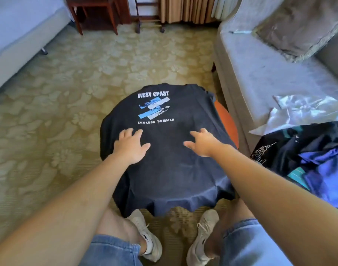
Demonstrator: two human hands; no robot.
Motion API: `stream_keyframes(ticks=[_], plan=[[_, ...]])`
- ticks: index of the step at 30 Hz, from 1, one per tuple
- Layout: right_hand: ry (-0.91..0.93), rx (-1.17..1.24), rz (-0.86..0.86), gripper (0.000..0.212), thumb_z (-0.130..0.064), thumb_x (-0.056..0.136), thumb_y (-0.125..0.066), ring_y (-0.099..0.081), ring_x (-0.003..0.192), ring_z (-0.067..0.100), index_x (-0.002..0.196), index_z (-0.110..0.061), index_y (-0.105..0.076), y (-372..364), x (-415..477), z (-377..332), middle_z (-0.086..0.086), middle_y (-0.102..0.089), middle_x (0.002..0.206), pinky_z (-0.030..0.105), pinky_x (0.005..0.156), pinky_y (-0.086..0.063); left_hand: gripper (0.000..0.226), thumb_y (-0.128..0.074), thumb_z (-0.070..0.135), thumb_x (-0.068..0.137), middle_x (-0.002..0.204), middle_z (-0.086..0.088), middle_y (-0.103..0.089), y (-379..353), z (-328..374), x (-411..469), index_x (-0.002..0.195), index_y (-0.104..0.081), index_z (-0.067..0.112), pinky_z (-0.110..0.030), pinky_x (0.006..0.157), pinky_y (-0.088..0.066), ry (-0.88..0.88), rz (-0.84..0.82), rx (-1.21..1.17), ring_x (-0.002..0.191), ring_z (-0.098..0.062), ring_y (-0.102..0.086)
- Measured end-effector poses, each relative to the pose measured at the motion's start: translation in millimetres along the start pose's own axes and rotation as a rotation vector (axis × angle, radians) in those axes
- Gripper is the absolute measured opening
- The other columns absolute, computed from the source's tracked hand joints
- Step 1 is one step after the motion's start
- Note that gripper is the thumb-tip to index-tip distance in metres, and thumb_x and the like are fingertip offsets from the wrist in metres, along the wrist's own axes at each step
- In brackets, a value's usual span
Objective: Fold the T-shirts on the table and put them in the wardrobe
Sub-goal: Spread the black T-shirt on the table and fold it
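— What is sitting on the desk?
— A dark T-shirt is lying print-up, draping over all but the orange right edge.
— And the sofa on the right?
— It is carrying a pile of shirts near, with a white cloth just beyond.

The T-shirt draped over the table is dark navy, printed with white lettering and slanted light-blue and white bars. The table shows an orange edge. The carpet is olive-yellow with a pale flower pattern. The sofa is grey. On it lie a white cloth, a black shirt with a white line drawing and teal patches, and a violet-blue garment. The shorts are faded blue denim, the shoes off-white.
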State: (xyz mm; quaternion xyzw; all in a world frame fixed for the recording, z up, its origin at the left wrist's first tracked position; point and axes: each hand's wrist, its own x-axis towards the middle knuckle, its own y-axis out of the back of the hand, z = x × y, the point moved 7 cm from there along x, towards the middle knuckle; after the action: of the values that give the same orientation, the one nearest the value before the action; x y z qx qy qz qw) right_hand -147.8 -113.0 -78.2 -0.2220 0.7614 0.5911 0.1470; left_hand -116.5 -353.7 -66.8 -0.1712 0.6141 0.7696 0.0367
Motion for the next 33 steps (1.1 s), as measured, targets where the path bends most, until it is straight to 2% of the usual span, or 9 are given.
stream_keyframes(ticks=[5,8,13,19,27,30,33], plan=[[0.124,-0.088,0.262,0.071,-0.058,0.099,-0.031,0.007,0.149,0.027,0.156,-0.022,-0.011,-0.2,46.7,-23.9,0.009,0.0,0.162,0.051,0.12,-0.002,0.07,-0.028,0.061,0.098,0.163,-0.007,0.002,-25.3,5.3,53.7,0.156,-0.011,0.026,-0.056,0.118,-0.003,0.046,0.095,0.033,0.15,-0.029,0.005],[0.14,-0.152,0.262,0.073,-0.065,0.096,-0.022,0.011,0.149,0.024,0.156,-0.026,-0.008,-10.5,72.9,-18.3,0.004,0.006,0.163,0.051,0.12,0.004,0.07,-0.02,0.063,0.097,0.164,-0.007,0.004,-40.7,3.7,63.6,0.156,-0.009,0.027,-0.057,0.118,0.0,0.045,0.149,0.073,0.15,-0.028,0.008],[0.085,-0.172,0.304,0.078,-0.072,0.091,-0.015,0.011,0.149,0.021,0.156,-0.029,-0.005,-20.2,77.3,-2.3,-0.001,0.007,0.164,0.051,0.12,0.004,0.072,-0.02,0.065,0.095,0.164,-0.007,0.003,-42.6,2.8,61.1,0.156,-0.009,0.028,-0.057,0.118,0.0,0.02,0.193,0.082,0.15,-0.03,0.006],[0.072,-0.17,0.309,0.078,-0.072,0.091,-0.016,0.011,0.149,0.02,0.155,-0.029,-0.004,-34.7,35.2,27.8,-0.003,0.007,0.163,0.051,0.12,0.003,0.076,-0.012,0.07,0.093,0.164,-0.005,0.008,-56.5,21.3,34.4,0.156,-0.002,0.029,-0.057,0.118,0.002,-0.011,0.117,0.121,0.15,-0.03,0.01],[0.016,-0.142,0.247,0.079,-0.074,0.09,-0.013,0.013,0.149,0.022,0.155,-0.031,0.0,-57.0,-20.9,58.7,-0.003,0.011,0.163,0.053,0.12,0.004,0.078,-0.014,0.071,0.093,0.163,-0.007,0.011,-74.1,49.6,-22.0,0.157,0.0,0.027,-0.06,0.118,0.002,-0.055,-0.007,0.137,0.149,-0.034,0.013],[0.011,-0.15,0.219,0.079,-0.073,0.091,-0.014,0.013,0.149,0.023,0.155,-0.03,0.002,-61.4,-35.7,60.8,-0.002,0.012,0.163,0.054,0.119,0.002,0.081,-0.017,0.073,0.092,0.163,-0.007,0.011,-77.7,50.5,-40.0,0.156,0.001,0.028,-0.059,0.118,-0.003,-0.06,-0.071,0.149,0.149,-0.035,0.011],[0.015,-0.153,0.161,0.079,-0.072,0.092,-0.015,0.014,0.149,0.024,0.155,-0.029,0.005,-61.6,-44.3,62.9,0.0,0.015,0.162,0.054,0.119,0.002,0.081,-0.022,0.073,0.092,0.163,-0.008,0.006,-72.4,53.8,-49.4,0.156,-0.001,0.027,-0.058,0.117,-0.013,-0.062,-0.139,0.161,0.148,-0.036,0.004]])
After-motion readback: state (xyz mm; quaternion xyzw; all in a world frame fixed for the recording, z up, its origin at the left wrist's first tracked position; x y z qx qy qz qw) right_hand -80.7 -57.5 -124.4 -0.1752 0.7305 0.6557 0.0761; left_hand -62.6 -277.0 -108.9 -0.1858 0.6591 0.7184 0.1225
